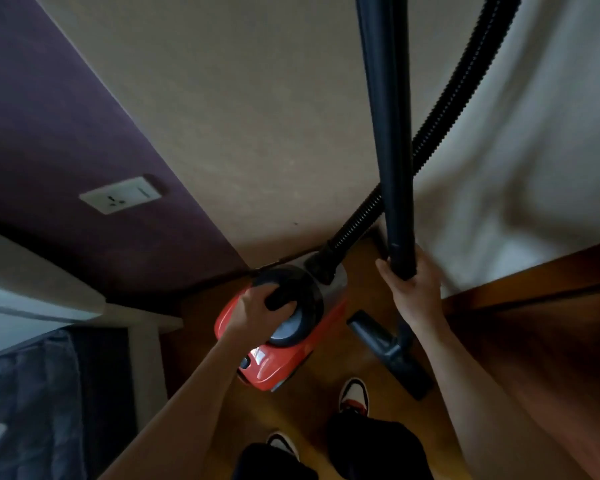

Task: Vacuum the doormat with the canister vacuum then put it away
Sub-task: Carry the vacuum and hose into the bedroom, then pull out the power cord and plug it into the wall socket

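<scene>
Down by the corner where the purple wall meets the beige wall, my left hand is curled around the black carry handle of the red canister vacuum, which sits on the wooden floor. My right hand is closed around the black wand, held upright. Its ribbed hose runs from the canister's front and crosses behind the wand. Near my right shoe the floor nozzle rests on the boards. A white wall socket sits on the purple wall.
</scene>
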A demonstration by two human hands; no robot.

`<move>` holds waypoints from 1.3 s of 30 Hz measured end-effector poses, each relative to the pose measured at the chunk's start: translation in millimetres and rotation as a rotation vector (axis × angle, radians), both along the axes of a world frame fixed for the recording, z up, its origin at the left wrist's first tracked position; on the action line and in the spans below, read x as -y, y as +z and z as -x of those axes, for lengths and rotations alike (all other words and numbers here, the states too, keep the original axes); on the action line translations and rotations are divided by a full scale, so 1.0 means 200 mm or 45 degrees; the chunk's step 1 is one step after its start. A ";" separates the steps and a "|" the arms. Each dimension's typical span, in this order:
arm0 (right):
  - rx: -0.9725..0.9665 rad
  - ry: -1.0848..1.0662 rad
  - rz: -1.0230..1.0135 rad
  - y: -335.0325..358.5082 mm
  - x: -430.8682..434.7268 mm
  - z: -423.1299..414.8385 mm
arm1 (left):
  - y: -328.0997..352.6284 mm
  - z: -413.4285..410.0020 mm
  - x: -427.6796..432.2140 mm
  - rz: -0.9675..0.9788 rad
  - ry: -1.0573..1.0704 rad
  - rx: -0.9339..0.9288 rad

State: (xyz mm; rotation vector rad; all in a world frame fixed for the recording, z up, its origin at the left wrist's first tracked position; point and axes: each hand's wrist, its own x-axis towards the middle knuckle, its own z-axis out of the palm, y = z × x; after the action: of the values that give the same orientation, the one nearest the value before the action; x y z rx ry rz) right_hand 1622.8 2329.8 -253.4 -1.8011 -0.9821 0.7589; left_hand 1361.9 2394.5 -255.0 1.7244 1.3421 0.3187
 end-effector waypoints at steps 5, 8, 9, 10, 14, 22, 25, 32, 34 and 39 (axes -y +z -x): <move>0.075 -0.052 -0.014 -0.56 -0.11 -0.07 | -0.58 -0.05 -0.12 0.047 -0.051 0.003; 0.052 -0.092 -0.046 -0.88 -0.20 -0.10 | -0.93 -0.11 -0.20 0.031 -0.089 0.011; 0.057 -0.105 -0.075 -0.98 -0.23 -0.11 | -1.04 -0.13 -0.23 0.029 -0.098 0.028; 0.055 -0.116 -0.103 -1.07 -0.25 -0.11 | -1.15 -0.14 -0.25 0.028 -0.109 0.041; 0.086 -0.117 -0.270 -1.38 -0.36 -0.14 | -1.55 -0.19 -0.34 0.003 -0.155 0.075; 0.154 -0.131 -0.475 -1.72 -0.56 -0.20 | -1.97 -0.24 -0.47 -0.055 -0.214 0.084; 0.211 -0.143 -0.558 -1.74 -0.65 -0.24 | -2.07 -0.24 -0.50 -0.058 -0.227 0.094; 0.173 -0.090 -0.650 -1.81 -0.74 -0.27 | -2.17 -0.28 -0.52 -0.092 -0.242 0.100; 0.151 -0.110 -0.653 -1.83 -0.76 -0.28 | -2.18 -0.31 -0.53 -0.079 -0.267 0.090; 0.103 -0.205 -0.646 -1.85 -0.74 -0.35 | -2.19 -0.38 -0.55 -0.063 -0.288 0.054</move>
State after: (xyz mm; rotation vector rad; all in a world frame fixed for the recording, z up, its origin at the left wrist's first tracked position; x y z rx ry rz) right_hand 1692.7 2477.2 -623.8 -1.4498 -0.9648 0.3004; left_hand 1437.8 2503.7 -692.4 1.8799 1.1039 0.2603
